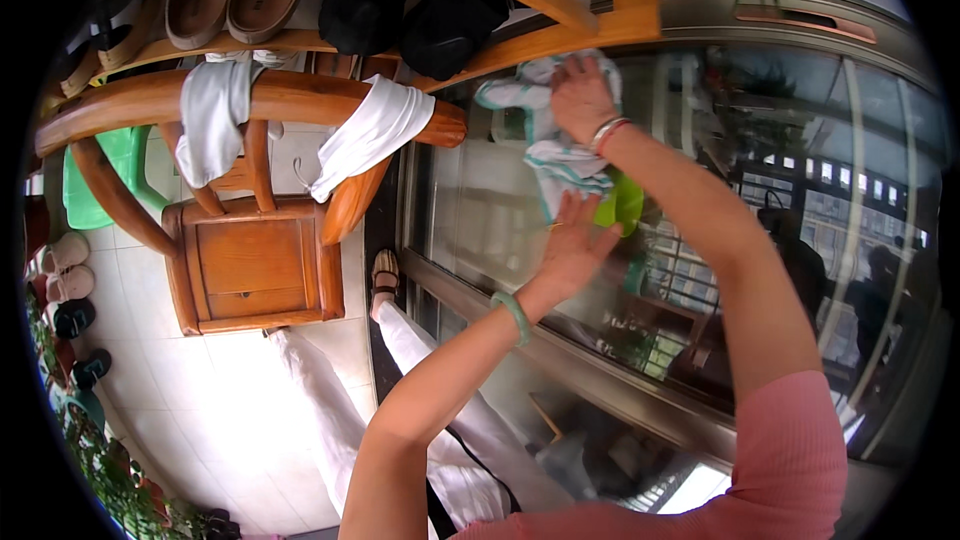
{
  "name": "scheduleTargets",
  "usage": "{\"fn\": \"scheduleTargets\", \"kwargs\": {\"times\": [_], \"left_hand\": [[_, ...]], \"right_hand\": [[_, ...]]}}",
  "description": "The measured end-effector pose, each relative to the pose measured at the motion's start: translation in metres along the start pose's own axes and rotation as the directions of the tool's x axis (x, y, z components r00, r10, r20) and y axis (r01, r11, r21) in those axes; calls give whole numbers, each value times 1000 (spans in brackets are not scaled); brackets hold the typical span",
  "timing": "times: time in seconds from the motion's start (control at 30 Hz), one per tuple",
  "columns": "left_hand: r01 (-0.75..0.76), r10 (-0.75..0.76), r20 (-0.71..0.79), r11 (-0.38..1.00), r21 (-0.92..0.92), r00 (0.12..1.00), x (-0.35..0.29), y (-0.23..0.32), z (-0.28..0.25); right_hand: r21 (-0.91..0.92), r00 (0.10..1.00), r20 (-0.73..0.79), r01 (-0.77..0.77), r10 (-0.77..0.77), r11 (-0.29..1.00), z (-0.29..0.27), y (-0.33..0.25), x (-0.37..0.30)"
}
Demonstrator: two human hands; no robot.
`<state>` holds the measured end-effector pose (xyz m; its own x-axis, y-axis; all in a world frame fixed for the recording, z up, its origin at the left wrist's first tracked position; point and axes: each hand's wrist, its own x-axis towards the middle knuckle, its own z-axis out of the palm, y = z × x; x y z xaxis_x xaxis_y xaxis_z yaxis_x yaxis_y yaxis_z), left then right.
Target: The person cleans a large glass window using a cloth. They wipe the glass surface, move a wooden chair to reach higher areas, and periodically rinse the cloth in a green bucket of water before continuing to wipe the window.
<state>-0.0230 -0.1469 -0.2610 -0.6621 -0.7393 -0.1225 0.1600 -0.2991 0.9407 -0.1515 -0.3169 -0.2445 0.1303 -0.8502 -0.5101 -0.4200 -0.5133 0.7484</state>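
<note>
My right hand [584, 98], with bracelets at the wrist, presses a white cloth [545, 110] with teal edging against a dark-framed glass door panel [480, 230]. The cloth is bunched and hangs down below that hand. Lower on the glass is my left hand [575, 252], a pale green bangle on its wrist. Its fingers are stretched and apart, with the tips by the cloth's lower end. A bright green object [622, 205] shows beside those fingertips; its kind is unclear, partly covered by cloth and hand.
A wooden chair [255, 265] stands at left, with a grey cloth [215, 120] and a white cloth [370, 135] over its curved back. Behind it, a wooden rack [520, 60] holds shoes and black bags [450, 25]. A green stool [110, 175], more shoes and plants line the left.
</note>
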Motion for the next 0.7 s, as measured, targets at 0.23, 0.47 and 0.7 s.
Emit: {"fn": "scheduleTargets", "kwargs": {"times": [0.23,0.47,0.7], "left_hand": [[-297,307,203,951,-80,930,-31,128,22],[-361,369,197,929,-77,908,-40,126,28],[-340,344,188,939,-54,920,-22,88,10]], "right_hand": [[-236,997,35,-54,64,970,-92,116,-104],[-230,998,-2,-66,68,971,-79,114,-105],[-324,990,66,-95,122,941,-71,75,-66]]}}
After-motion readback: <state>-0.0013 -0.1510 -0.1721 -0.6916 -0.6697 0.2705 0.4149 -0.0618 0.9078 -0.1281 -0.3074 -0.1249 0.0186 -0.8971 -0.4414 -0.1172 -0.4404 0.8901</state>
